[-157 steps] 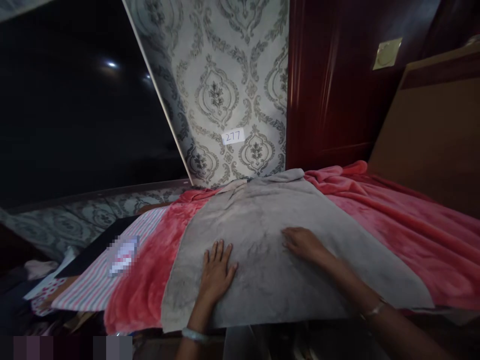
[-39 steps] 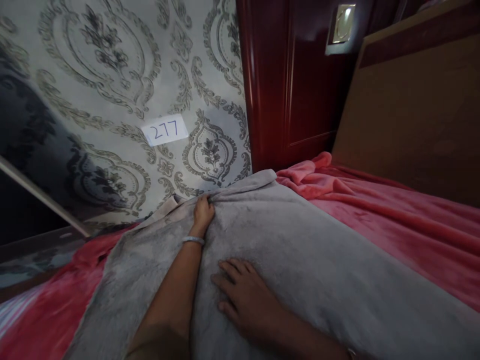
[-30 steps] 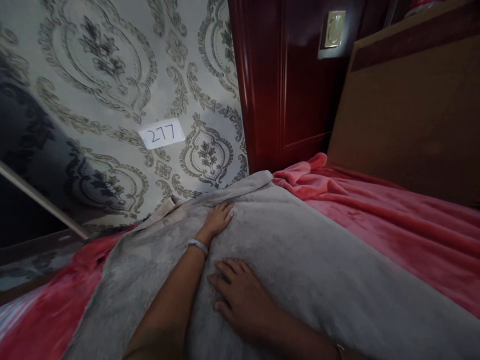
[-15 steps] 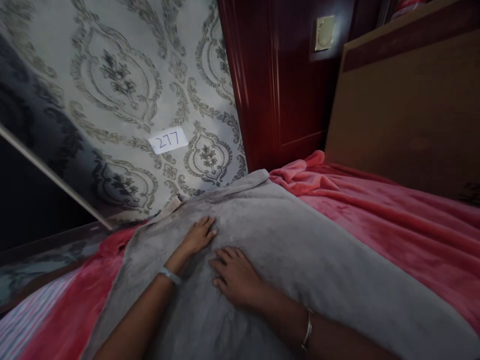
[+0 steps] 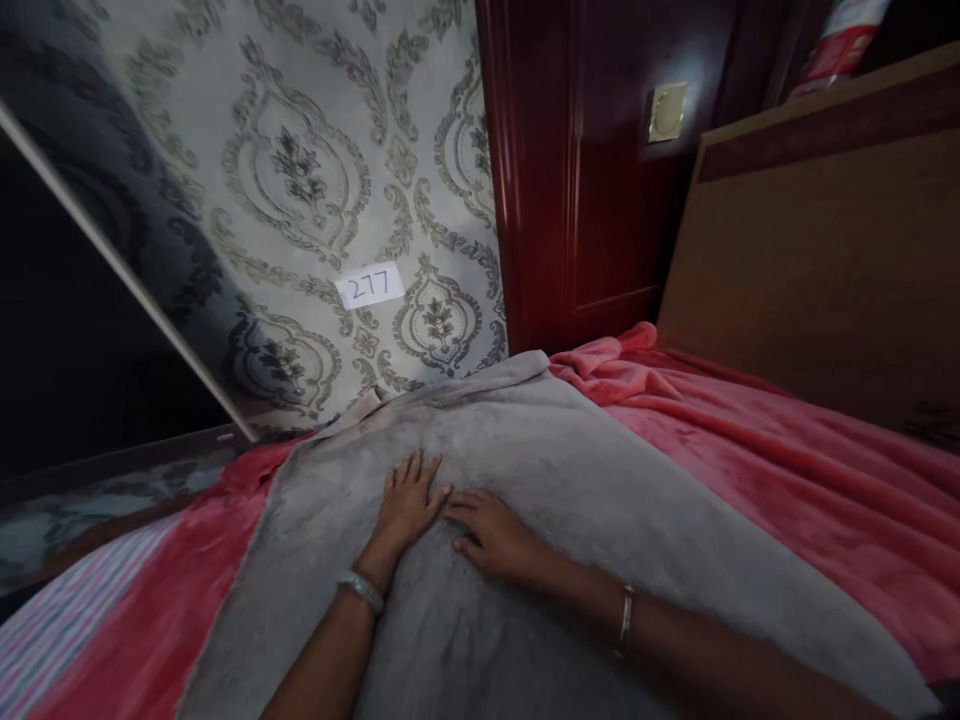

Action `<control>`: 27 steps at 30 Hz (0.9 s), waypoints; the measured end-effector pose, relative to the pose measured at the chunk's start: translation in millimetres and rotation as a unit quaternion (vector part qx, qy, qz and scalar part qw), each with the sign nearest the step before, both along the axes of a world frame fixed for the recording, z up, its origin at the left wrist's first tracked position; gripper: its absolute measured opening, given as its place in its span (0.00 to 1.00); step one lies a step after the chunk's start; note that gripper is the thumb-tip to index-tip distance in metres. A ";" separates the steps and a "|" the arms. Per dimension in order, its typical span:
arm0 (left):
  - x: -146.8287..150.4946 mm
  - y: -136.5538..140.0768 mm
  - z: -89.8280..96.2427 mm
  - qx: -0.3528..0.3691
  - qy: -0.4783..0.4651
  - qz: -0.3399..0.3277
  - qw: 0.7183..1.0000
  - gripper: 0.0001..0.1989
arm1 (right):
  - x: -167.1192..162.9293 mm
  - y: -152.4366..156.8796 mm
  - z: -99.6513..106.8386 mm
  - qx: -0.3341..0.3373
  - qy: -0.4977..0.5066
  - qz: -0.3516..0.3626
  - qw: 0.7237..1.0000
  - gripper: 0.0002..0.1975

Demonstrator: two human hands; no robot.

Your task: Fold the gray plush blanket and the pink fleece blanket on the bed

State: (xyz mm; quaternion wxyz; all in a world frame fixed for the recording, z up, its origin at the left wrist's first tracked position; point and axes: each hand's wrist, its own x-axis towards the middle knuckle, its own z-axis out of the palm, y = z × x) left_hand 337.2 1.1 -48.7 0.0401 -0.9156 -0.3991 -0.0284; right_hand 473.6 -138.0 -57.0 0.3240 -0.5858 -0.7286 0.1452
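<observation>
And there lay the grey cloth (image 5: 600, 520), spread wide over the pink-red blanket (image 5: 795, 460), which showed past its left and right edges! Both hands were on the cloth, palms down. The left hand (image 5: 409, 505) lay flat, fingers fanned towards the far edge, thumb out to the side, with a pale bracelet (image 5: 361, 590) round the wrist. In from the right came the right hand (image 5: 491, 535), fingers stretched towards the left edge and slightly bent, a thin bangle (image 5: 625, 615) on that wrist. Close work here: the left thumb and the right fingertips met or very nearly met, and contact could not be told. The far-right corner of the cloth was folded over; near the far-left corner a paler flap was turned up. The blanket bunched into folds beyond the far-right corner of the cloth, and off the blanket's left edge a striped cloth (image 5: 90, 610) came into view. Behind it all, patterned wallpaper (image 5: 300, 180) bore a white label (image 5: 370, 285) reading 277, with a dark red panel (image 5: 607, 200) beside it and a cardboard sheet or box (image 5: 810, 250) standing at the blanket's far right.
</observation>
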 end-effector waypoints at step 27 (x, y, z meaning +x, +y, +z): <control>-5.2 8.1 -9.4 -0.046 -0.048 -0.054 0.996 0.35 | 273.7 138.5 33.2 -0.045 0.011 -0.549 0.834 0.17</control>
